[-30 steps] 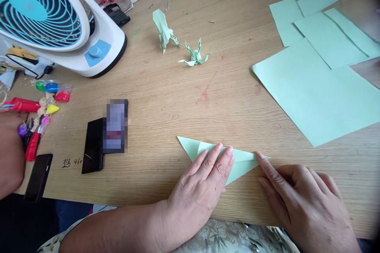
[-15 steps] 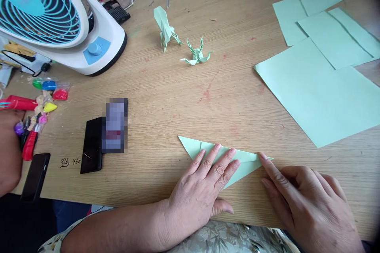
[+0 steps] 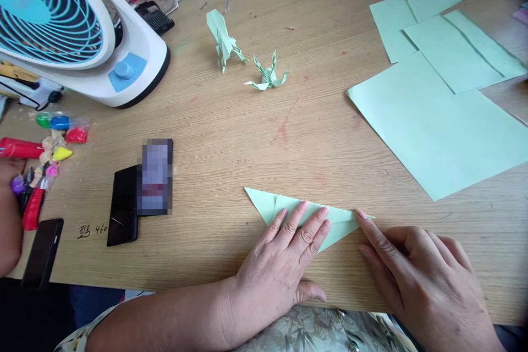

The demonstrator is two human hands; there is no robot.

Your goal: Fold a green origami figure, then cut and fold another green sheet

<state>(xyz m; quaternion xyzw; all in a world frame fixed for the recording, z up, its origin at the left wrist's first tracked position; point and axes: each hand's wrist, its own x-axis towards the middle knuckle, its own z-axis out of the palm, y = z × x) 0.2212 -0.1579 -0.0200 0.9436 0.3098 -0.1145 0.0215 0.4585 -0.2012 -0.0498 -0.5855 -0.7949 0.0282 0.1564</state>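
A light green sheet of paper (image 3: 258, 201), folded into a long triangle, lies flat near the table's front edge. My left hand (image 3: 284, 258) rests palm down across its middle, fingers spread and thumb out, hiding part of its lower side. The index fingertip of my right hand (image 3: 424, 275) presses on the upper edge close to the triangle's right tip. That hand's thumb sits apart, below the index finger, and its other fingers are bent. Two folded green paper figures, a taller one (image 3: 221, 41) and a small spiky one (image 3: 269, 74), stand farther back.
Green paper sheets (image 3: 437, 132) overlap at right. A white and blue fan (image 3: 136, 66) stands back left. Phones (image 3: 122, 203) lie at left, one partly under another with a blurred screen. Red-handled tools (image 3: 33, 209) and coloured clay (image 3: 76, 135) sit beside another person's arm (image 3: 8, 225).
The whole view has shifted slightly, so most things appear a little farther left. Both hands keep nearly the same place on the folded paper.
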